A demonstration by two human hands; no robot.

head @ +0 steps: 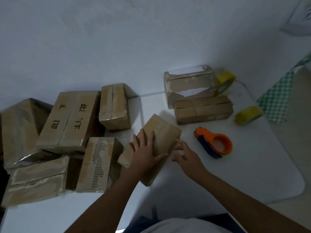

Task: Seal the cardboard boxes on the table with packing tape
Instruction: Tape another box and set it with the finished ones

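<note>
Hands meet on a small cardboard box [161,140] near the desk's [252,174] middle: the left hand [145,153] lies flat on its top with fingers spread, the right hand [185,154] touches its right side, fingers loosely bent, gripping nothing. Worn brown card, rough torn strip along the top. An orange tape dispenser [217,142] lies just right. Two yellow tape rolls [248,114] sit toward the far right edge. More boxes [70,121] crowd the left side; bare desk remains at the near right corner.

Left hand [146,153] flat on cardboard box [164,137]; right hand [186,154] beside.
</note>
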